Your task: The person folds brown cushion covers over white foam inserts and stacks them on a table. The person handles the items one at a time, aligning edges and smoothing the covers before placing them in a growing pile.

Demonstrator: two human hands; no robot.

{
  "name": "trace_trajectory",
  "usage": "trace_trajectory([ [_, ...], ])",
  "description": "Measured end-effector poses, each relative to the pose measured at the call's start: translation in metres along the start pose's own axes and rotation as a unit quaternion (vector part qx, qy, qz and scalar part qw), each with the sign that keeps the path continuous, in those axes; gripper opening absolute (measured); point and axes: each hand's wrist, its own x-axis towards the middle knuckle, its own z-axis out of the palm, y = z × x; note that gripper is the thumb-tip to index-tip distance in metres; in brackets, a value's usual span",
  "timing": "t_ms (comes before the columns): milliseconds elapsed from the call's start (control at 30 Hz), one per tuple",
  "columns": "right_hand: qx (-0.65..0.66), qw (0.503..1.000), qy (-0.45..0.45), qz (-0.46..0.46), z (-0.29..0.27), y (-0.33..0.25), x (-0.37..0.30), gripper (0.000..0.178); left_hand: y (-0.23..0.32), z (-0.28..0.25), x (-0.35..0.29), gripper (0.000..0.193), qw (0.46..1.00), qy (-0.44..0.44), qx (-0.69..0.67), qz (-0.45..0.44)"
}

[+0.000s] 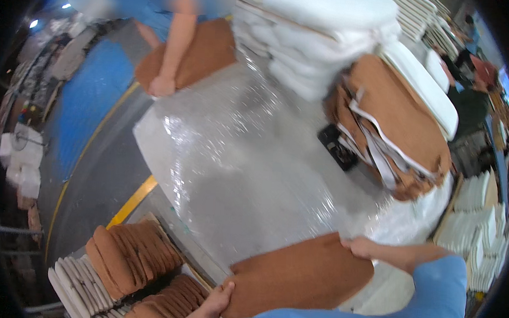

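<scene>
A flat brown cushion [303, 277] with rounded ends is stretched between my two hands at the near edge of the table. My left hand [219, 300] is closed on its left end, and my right hand [360, 247] grips its far right corner. Whether it has a filling inside, I cannot tell. Under and beyond it is a table [247, 181] covered with shiny clear plastic film. Across the table, a co-worker's hand [163, 86] in blue work clothes rests on another brown cushion [208, 53].
A pile of brown fabric covers [404, 109] with white edging lies at the right, beside a black object [337, 147]. White foam pads [325, 19] are stacked at the back. Brown cushions [134, 256] and white pads [78, 288] stand in rows at lower left. Yellow lines [134, 201] mark the floor.
</scene>
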Motion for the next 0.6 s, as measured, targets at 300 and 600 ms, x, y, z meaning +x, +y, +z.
trace_trajectory([
  [300,0.062,0.992,-0.064,0.094,-0.004,-0.002,0.012,0.071,0.017,0.003,0.046,0.063,0.959,0.095,0.266,0.017],
  [600,0.252,0.957,-0.120,0.080,0.013,0.026,0.051,0.061,0.038,0.006,0.054,0.060,0.948,0.115,0.293,0.032],
])
